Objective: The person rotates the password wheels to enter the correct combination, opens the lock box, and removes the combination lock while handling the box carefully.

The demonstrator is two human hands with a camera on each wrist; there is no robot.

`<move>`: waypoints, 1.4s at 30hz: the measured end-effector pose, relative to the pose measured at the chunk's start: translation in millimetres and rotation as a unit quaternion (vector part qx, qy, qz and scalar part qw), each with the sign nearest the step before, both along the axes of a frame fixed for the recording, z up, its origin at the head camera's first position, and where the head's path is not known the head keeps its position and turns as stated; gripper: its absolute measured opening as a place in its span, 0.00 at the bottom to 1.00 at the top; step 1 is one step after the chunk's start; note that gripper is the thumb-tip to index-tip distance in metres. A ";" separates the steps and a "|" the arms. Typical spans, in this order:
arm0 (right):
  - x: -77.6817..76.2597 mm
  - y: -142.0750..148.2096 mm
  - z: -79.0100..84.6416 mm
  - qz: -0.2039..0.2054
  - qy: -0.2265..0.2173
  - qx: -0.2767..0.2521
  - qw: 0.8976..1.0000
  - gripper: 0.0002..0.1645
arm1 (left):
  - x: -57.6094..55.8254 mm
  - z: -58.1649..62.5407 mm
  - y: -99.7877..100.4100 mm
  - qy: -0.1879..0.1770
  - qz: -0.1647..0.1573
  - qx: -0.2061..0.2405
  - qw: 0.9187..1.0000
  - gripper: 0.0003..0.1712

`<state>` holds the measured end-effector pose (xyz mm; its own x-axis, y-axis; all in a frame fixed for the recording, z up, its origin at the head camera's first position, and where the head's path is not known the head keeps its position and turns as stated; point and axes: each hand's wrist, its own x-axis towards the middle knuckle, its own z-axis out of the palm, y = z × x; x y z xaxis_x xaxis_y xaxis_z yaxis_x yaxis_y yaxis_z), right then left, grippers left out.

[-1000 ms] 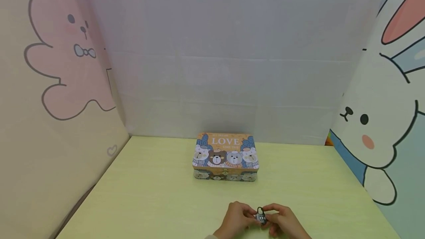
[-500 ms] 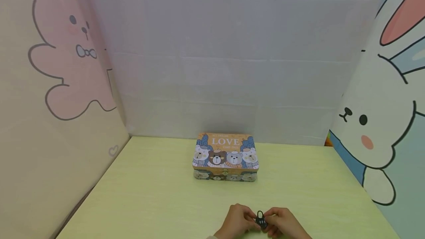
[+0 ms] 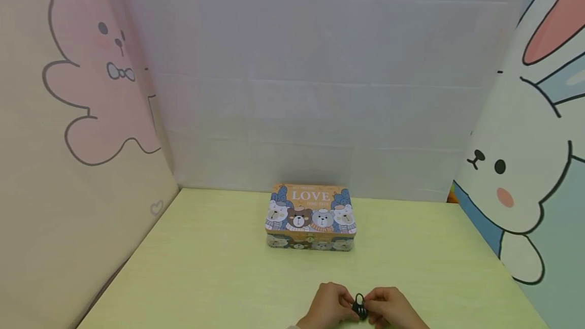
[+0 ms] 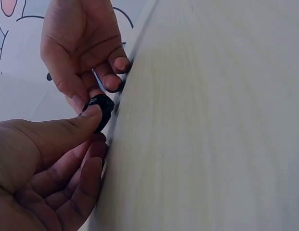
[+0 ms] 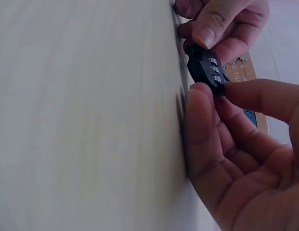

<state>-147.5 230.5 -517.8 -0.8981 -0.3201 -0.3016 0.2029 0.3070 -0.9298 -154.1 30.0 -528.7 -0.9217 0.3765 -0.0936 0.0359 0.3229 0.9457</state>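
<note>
A small black combination padlock (image 3: 360,310) is held between both hands just above the table's near side, its shackle pointing up in the head view. The left hand (image 3: 328,305) pinches its left side, with the thumb on the body in the left wrist view. From the other side, the right hand (image 3: 392,307) pinches the padlock with thumb and fingertips. Three number dials show on the padlock (image 5: 207,70) in the right wrist view. Only a dark end of the padlock (image 4: 105,109) appears in the left wrist view; fingers cover the rest.
A tin box (image 3: 311,217) printed with bears and "LOVE" stands closed at the back middle of the yellow-green table (image 3: 219,278). A white cloth wall (image 3: 301,85) rises behind it. Cartoon-printed panels (image 3: 512,192) flank the table on both sides.
The padlock has turned in the fingers, its face going from bright to dark, and sits slightly lower in view. Both hands keep their pinch and have shifted only a little.
</note>
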 end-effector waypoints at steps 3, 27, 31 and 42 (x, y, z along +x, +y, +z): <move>0.1 0.5 -0.1 0.004 0.003 0.007 1.000 0.09 | 0.6 0.3 0.2 0.005 -0.006 -0.002 1.000 0.09; -0.7 1.9 0.6 0.022 0.026 0.019 0.999 0.09 | 0.8 -0.6 2.9 0.031 -0.011 -0.017 0.999 0.07; 0.2 1.6 1.9 0.017 0.027 0.020 0.999 0.09 | 1.9 0.0 3.7 0.028 -0.007 -0.018 0.999 0.06; -3.0 0.4 2.9 0.014 0.014 0.034 0.999 0.08 | 1.3 0.3 3.8 0.063 -0.012 -0.039 0.997 0.06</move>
<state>-150.5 230.8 -514.8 -0.8972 -0.3253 -0.2988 0.1674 0.3756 -0.9115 -152.8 33.8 -528.4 -0.9189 0.3943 -0.0079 0.1612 0.3936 0.9050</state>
